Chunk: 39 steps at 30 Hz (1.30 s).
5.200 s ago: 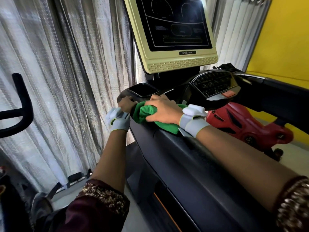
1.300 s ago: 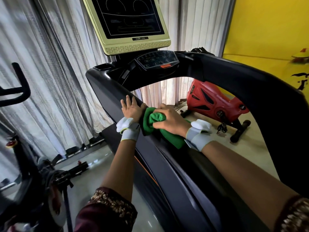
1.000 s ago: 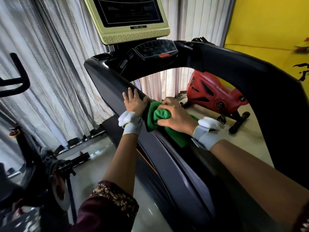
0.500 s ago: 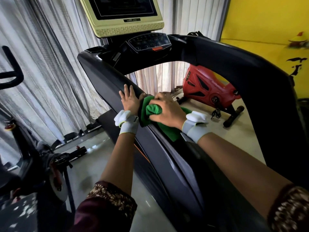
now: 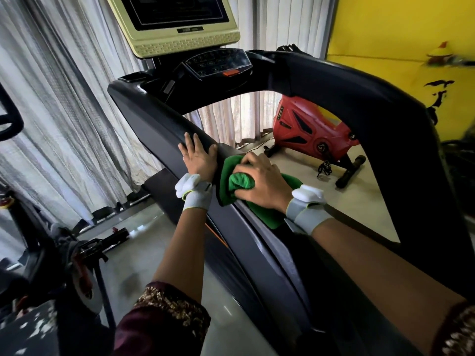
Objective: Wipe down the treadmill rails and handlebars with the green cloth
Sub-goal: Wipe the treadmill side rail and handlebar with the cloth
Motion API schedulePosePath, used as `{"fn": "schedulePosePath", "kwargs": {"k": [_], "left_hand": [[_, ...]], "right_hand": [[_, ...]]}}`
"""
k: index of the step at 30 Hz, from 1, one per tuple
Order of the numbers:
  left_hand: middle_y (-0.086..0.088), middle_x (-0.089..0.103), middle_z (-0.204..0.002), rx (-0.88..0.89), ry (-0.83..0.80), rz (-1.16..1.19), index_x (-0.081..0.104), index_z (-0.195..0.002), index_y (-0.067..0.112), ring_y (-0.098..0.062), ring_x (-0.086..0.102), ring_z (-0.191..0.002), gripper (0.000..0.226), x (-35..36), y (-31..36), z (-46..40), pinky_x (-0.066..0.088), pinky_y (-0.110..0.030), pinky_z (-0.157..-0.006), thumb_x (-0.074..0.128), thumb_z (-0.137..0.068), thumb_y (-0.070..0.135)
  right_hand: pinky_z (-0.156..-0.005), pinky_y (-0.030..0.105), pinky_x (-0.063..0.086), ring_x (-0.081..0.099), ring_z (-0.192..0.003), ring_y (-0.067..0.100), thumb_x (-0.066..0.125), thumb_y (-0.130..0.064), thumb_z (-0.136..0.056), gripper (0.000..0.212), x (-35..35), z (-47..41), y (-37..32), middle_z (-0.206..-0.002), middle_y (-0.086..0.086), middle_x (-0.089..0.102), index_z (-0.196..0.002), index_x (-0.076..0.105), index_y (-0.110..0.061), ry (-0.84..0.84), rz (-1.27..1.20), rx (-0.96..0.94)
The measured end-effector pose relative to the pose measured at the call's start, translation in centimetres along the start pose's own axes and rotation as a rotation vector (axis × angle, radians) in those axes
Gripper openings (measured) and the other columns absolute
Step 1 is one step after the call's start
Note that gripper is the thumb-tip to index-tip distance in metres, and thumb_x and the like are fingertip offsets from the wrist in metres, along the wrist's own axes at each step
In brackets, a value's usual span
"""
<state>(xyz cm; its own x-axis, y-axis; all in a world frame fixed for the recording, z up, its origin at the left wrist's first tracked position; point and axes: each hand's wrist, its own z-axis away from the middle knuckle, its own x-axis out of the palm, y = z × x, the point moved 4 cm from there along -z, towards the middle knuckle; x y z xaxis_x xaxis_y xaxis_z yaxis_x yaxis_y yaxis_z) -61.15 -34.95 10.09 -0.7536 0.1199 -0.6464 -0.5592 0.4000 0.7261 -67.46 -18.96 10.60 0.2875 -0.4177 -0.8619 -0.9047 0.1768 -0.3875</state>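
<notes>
Fingers [image 5: 253,160] of right hand [image 5: 262,185] curled shut around bunched green cloth [image 5: 240,183], pressed down onto left rail [image 5: 159,116] of treadmill. Cloth located on top face of that rail, roughly midway along its slope, with a flat portion trailing under the palm toward the wrist. Left hand [image 5: 198,158] laid flat just beside the cloth, on the upper side; fingers extended and slightly spread, gripping nothing, thumb hooked over the rail's inner edge. Grey-and-white wristbands [image 5: 196,195] worn on both wrists; embroidered dark sleeve [image 5: 167,317] seen on left upper arm.

Beyond the hands: rail rising to black control panel [image 5: 218,64] with orange button, topped by cream-framed screen [image 5: 177,19], display dark. Right rail [image 5: 372,104] curving down from the console, well apart from both hands. Red exercise machine [image 5: 308,127] standing on the floor, visible through the gap between rails. Pale curtains [image 5: 64,98] behind and to the left; yellow wall [image 5: 398,29] to the right.
</notes>
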Motion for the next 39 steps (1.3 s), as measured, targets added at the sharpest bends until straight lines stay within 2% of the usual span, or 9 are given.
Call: {"fn": "schedulePosePath", "kwargs": {"k": [5, 10, 17, 20, 23, 26, 30, 36, 39], "left_hand": [[-0.006, 0.002, -0.162, -0.001, -0.006, 0.016, 0.016, -0.152, 0.009, -0.034, -0.004, -0.149, 0.065, 0.3, -0.2, -0.1, 0.006, -0.041, -0.119, 0.044, -0.098, 0.032], [-0.006, 0.003, -0.162, -0.009, 0.029, 0.002, 0.016, -0.152, 0.01, -0.033, -0.002, -0.149, 0.064, 0.4, -0.2, 0.1, 0.008, -0.041, -0.119, 0.043, -0.098, 0.033], [-0.006, 0.001, -0.162, -0.008, 0.018, -0.002, 0.015, -0.152, 0.009, -0.033, -0.003, -0.149, 0.066, 0.6, 0.0, 0.4, 0.009, -0.043, -0.119, 0.044, -0.098, 0.033], [-0.006, 0.002, -0.162, -0.017, 0.041, 0.012, 0.016, -0.152, 0.01, -0.032, -0.002, -0.149, 0.066, 0.7, 0.4, 1.6, 0.009, -0.042, -0.118, 0.044, -0.098, 0.033], [-0.006, 0.002, -0.162, -0.026, 0.058, 0.014, 0.016, -0.152, 0.01, -0.032, -0.001, -0.15, 0.065, 1.1, 0.7, 2.8, 0.01, -0.042, -0.118, 0.045, -0.098, 0.033], [-0.008, 0.002, -0.162, -0.034, 0.052, 0.017, 0.016, -0.152, 0.009, -0.033, 0.0, -0.149, 0.066, 1.5, 0.7, 3.7, 0.009, -0.041, -0.118, 0.045, -0.097, 0.033], [-0.011, -0.001, -0.162, -0.028, 0.033, 0.038, 0.013, -0.152, 0.006, -0.034, -0.003, -0.149, 0.067, 1.9, 1.2, 5.3, 0.004, -0.038, -0.118, 0.045, -0.098, 0.03], [-0.014, 0.002, -0.161, -0.003, 0.051, 0.085, 0.015, -0.151, 0.002, -0.035, -0.002, -0.149, 0.066, 2.4, 1.4, 7.9, -0.001, -0.036, -0.119, 0.048, -0.098, 0.024], [-0.015, 0.002, -0.161, -0.005, 0.044, 0.112, 0.015, -0.15, 0.002, -0.036, -0.003, -0.149, 0.067, 2.3, 1.2, 8.6, 0.0, -0.036, -0.12, 0.05, -0.097, 0.022]], "right_hand": [[-0.095, 0.041, 0.036, 0.04, -0.117, 0.022, 0.054, -0.049, -0.061, 0.055, -0.6, -2.0, -1.2, -0.115, -0.002, 0.047, -0.109, 0.064, -0.024, -0.016, -0.038, 0.081], [-0.089, 0.04, 0.037, 0.043, -0.111, 0.024, 0.049, -0.056, -0.062, 0.055, 0.0, -0.1, -0.8, -0.113, -0.001, 0.05, -0.103, 0.066, -0.024, 0.072, 0.041, 0.027], [-0.09, 0.042, 0.036, 0.041, -0.114, 0.023, 0.056, -0.048, -0.063, 0.052, -0.6, -0.5, -1.2, -0.116, -0.002, 0.049, -0.107, 0.065, -0.023, 0.022, -0.004, 0.078], [-0.089, 0.043, 0.038, 0.041, -0.113, 0.025, 0.061, -0.047, -0.065, 0.046, -0.3, 1.7, -0.6, -0.115, -0.001, 0.049, -0.105, 0.065, -0.024, 0.033, 0.042, 0.028], [-0.091, 0.043, 0.037, 0.038, -0.115, 0.025, 0.07, -0.041, -0.072, 0.042, -0.5, 2.7, 0.0, -0.119, 0.0, 0.046, -0.109, 0.063, -0.024, -0.032, 0.069, -0.011], [-0.094, 0.044, 0.037, 0.038, -0.117, 0.026, 0.07, -0.039, -0.074, 0.043, -1.0, 2.1, -0.4, -0.124, 0.0, 0.045, -0.113, 0.062, -0.023, -0.074, 0.052, -0.007], [-0.094, 0.045, 0.038, 0.039, -0.116, 0.028, 0.063, -0.046, -0.07, 0.045, -1.0, 4.1, 0.2, -0.124, 0.0, 0.046, -0.11, 0.063, -0.024, -0.041, 0.057, -0.016], [-0.096, 0.047, 0.036, 0.033, -0.121, 0.027, 0.068, -0.04, -0.076, 0.046, -1.7, 5.0, 0.6, -0.127, 0.002, 0.04, -0.117, 0.058, -0.022, -0.184, 0.061, -0.042], [-0.097, 0.046, 0.035, 0.033, -0.122, 0.027, 0.068, -0.041, -0.076, 0.047, -1.4, 6.1, 0.9, -0.129, 0.001, 0.039, -0.118, 0.057, -0.024, -0.152, 0.041, -0.03]]}}
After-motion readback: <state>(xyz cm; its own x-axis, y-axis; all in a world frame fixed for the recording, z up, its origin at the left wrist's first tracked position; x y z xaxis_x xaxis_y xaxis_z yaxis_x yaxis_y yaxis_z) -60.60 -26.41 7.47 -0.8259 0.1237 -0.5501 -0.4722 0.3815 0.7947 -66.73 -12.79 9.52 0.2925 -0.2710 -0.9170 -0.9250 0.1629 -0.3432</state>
